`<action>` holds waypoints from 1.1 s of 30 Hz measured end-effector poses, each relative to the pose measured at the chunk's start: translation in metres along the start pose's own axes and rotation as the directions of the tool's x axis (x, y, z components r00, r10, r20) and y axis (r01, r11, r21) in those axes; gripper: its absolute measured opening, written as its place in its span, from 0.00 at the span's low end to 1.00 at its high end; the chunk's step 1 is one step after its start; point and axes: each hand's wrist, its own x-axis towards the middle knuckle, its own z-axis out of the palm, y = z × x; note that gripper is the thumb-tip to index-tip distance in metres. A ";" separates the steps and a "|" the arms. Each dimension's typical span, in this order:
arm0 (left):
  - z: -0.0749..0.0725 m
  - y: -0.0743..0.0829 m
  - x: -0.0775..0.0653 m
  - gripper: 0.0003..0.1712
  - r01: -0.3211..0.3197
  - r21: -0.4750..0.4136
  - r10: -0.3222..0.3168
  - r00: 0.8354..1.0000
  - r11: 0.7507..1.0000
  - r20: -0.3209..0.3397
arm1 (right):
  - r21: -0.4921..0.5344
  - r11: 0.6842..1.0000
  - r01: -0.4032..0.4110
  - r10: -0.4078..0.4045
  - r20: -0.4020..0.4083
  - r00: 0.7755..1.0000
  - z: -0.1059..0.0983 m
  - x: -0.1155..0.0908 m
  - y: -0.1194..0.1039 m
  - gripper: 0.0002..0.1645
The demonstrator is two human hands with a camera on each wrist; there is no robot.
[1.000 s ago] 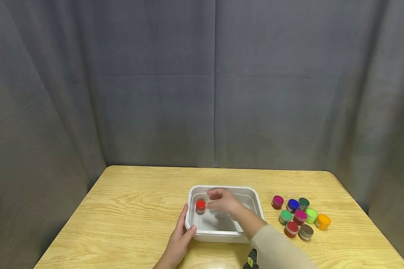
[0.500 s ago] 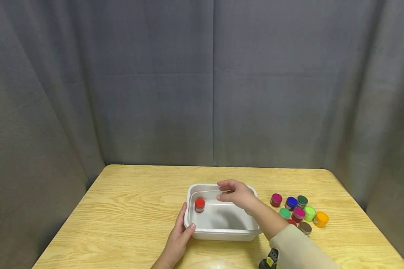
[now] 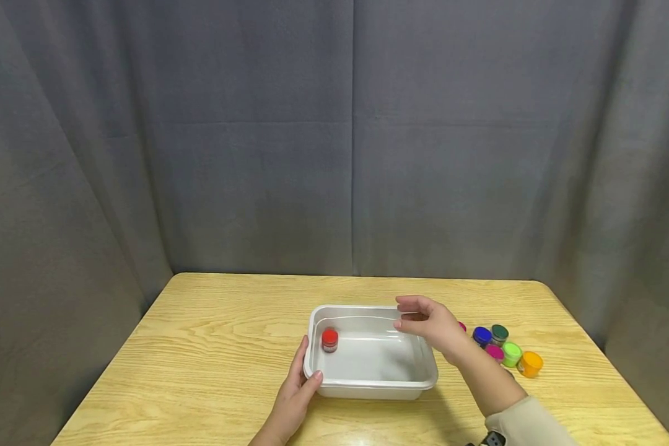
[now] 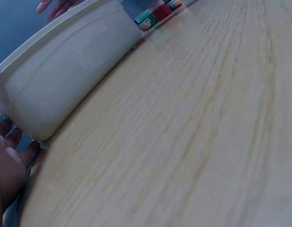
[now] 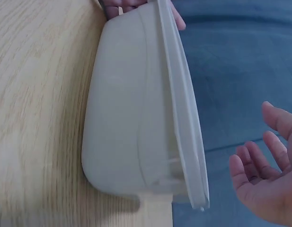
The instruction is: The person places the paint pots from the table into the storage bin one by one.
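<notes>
A white rectangular plastic tub (image 3: 376, 393) stands on the wooden table, and a small red-lidded paint jar (image 3: 329, 340) sits upright inside it at the left. My left hand (image 3: 292, 396) holds the tub at its left front corner, thumb on the rim and fingers along the left side. Above the tub's right rim is my right hand (image 3: 432, 322), its fingers loosely bent with nothing between them. The right wrist view also shows this right hand (image 5: 271, 175) apart from the tub wall (image 5: 127, 104).
To the tub's right stand several paint jars, among them a blue one (image 3: 482, 336), a dark green one (image 3: 499, 334), a lime green one (image 3: 511, 354) and an orange one (image 3: 531, 364). My right forearm hides others. A grey curtain (image 3: 256, 155) hangs behind the table.
My right hand has moved right, from beside the red-lidded jar inside the tub to above its right rim. The jar stays in the tub, and my left hand keeps its hold.
</notes>
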 end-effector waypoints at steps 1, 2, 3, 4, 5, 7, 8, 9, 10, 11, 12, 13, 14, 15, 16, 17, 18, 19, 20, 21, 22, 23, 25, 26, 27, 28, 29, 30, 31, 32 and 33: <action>0.000 0.000 0.000 0.40 0.000 -0.002 0.000 1.000 1.000 0.001 | 0.000 1.000 -0.005 0.005 -0.005 1.000 -0.003 -0.002 0.001 0.34; 0.000 0.000 0.000 0.40 -0.001 -0.007 0.001 1.000 1.000 0.002 | -0.002 1.000 -0.013 0.013 -0.012 1.000 -0.005 -0.004 0.002 0.35; 0.000 0.000 0.000 0.40 0.000 -0.007 0.000 1.000 1.000 0.003 | -0.005 1.000 -0.019 0.019 -0.019 1.000 -0.008 -0.006 0.003 0.35; 0.000 0.000 0.000 0.40 0.002 -0.006 -0.002 1.000 1.000 0.003 | -0.008 1.000 -0.023 0.023 -0.025 0.999 -0.011 -0.008 0.004 0.35; 0.000 0.000 0.000 0.40 0.003 -0.006 -0.003 1.000 1.000 0.003 | -0.009 1.000 -0.026 0.026 -0.032 0.999 -0.014 -0.010 0.005 0.35; 0.000 -0.001 0.000 0.40 0.004 -0.005 -0.004 1.000 1.000 0.003 | -0.015 0.999 -0.029 0.028 -0.045 0.999 -0.020 -0.015 0.008 0.35; 0.001 -0.001 0.000 0.40 0.004 -0.004 -0.004 1.000 1.000 0.003 | -0.021 0.999 -0.027 0.026 -0.052 0.998 -0.023 -0.017 0.009 0.35; 0.001 -0.001 0.000 0.40 0.005 -0.003 -0.005 1.000 1.000 0.004 | -0.032 0.999 -0.028 0.026 -0.062 0.998 -0.026 -0.019 0.011 0.35; 0.001 -0.001 0.000 0.40 0.006 -0.003 -0.006 1.000 1.000 0.004 | -0.036 0.999 -0.030 0.027 -0.070 0.997 -0.029 -0.022 0.013 0.36; 0.001 -0.002 0.000 0.40 0.007 -0.004 -0.007 1.000 1.000 0.004 | -0.043 0.999 -0.027 0.023 -0.077 0.997 -0.032 -0.024 0.015 0.36; 0.001 -0.002 0.000 0.40 0.007 -0.004 -0.007 1.000 1.000 0.004 | -0.050 0.998 -0.028 0.024 -0.086 0.996 -0.035 -0.026 0.017 0.36; 0.001 -0.001 0.001 0.40 0.007 -0.002 -0.007 1.000 1.000 0.001 | -0.052 0.998 -0.033 0.028 -0.096 0.995 -0.038 -0.029 0.019 0.36; 0.001 -0.001 0.001 0.40 0.008 0.002 -0.008 1.000 1.000 -0.001 | -0.055 0.998 -0.040 0.034 -0.108 0.994 -0.041 -0.031 0.021 0.37; 0.001 -0.001 0.001 0.40 0.008 0.005 -0.008 1.000 1.000 -0.003 | -0.051 0.998 -0.046 0.040 -0.118 0.992 -0.044 -0.033 0.023 0.37; 0.000 -0.001 0.001 0.40 0.010 0.010 -0.010 1.000 1.000 -0.006 | -0.050 0.998 -0.049 0.043 -0.125 0.991 -0.047 -0.036 0.025 0.38; 0.000 -0.001 0.001 0.40 0.010 0.016 -0.010 1.000 1.000 -0.009 | -0.053 0.997 -0.052 0.044 -0.133 0.990 -0.049 -0.038 0.027 0.38; 0.000 -0.001 0.001 0.40 0.010 0.022 -0.010 1.000 1.000 -0.012 | -0.054 0.997 -0.057 0.049 -0.139 0.989 -0.052 -0.040 0.029 0.38; 0.000 0.000 0.001 0.40 0.011 0.027 -0.010 1.000 1.000 -0.014 | -0.051 0.997 -0.059 0.051 -0.143 0.988 -0.054 -0.043 0.031 0.38; 0.000 0.000 0.001 0.40 0.010 0.030 -0.010 1.000 0.999 -0.015 | -0.045 0.997 -0.061 0.053 -0.147 0.988 -0.056 -0.045 0.034 0.39; 0.000 0.000 0.001 0.40 0.010 0.033 -0.009 1.000 0.999 -0.016 | -0.044 0.997 -0.065 0.057 -0.147 0.987 -0.058 -0.048 0.037 0.38; 0.000 0.000 0.000 0.40 0.010 0.037 -0.009 1.000 0.999 -0.017 | -0.055 0.996 -0.068 0.059 -0.151 0.987 -0.060 -0.050 0.039 0.39; 0.000 0.000 0.000 0.40 0.008 0.037 -0.008 1.000 0.999 -0.016 | -0.059 0.996 -0.072 0.062 -0.151 0.987 -0.063 -0.053 0.043 0.39; 0.000 0.000 0.000 0.40 0.007 0.034 -0.006 1.000 0.999 -0.012 | -0.058 0.994 -0.093 0.083 -0.159 0.984 -0.067 -0.058 0.048 0.39; 0.000 0.000 0.000 0.40 0.007 0.031 -0.007 1.000 0.999 -0.011 | -0.058 0.993 -0.105 0.094 -0.164 0.982 -0.068 -0.060 0.051 0.39; 0.000 0.000 0.000 0.40 0.008 0.027 -0.008 1.000 1.000 -0.009 | -0.065 0.991 -0.115 0.103 -0.170 0.980 -0.070 -0.062 0.053 0.40; 0.000 -0.001 0.001 0.40 0.011 0.022 -0.010 1.000 1.000 -0.008 | -0.068 0.991 -0.116 0.103 -0.174 0.979 -0.072 -0.064 0.056 0.40; 0.000 -0.001 0.001 0.40 0.011 0.016 -0.011 1.000 1.000 -0.008 | -0.063 0.990 -0.123 0.110 -0.179 0.978 -0.074 -0.066 0.058 0.40; 0.000 -0.001 0.001 0.40 0.011 0.012 -0.011 1.000 1.000 -0.008 | -0.058 0.991 -0.125 0.112 -0.184 0.977 -0.075 -0.068 0.061 0.40; 0.000 -0.001 0.001 0.40 0.010 0.007 -0.010 1.000 1.000 -0.007 | -0.059 0.990 -0.124 0.111 -0.189 0.976 -0.076 -0.070 0.063 0.41; 0.000 -0.001 0.001 0.40 0.009 0.000 -0.009 1.000 1.000 -0.006 | -0.063 0.990 -0.128 0.113 -0.194 0.974 -0.078 -0.072 0.066 0.41; 0.000 -0.001 0.001 0.40 0.007 -0.006 -0.007 1.000 1.000 -0.004 | -0.076 0.988 -0.133 0.116 -0.198 0.973 -0.079 -0.074 0.069 0.41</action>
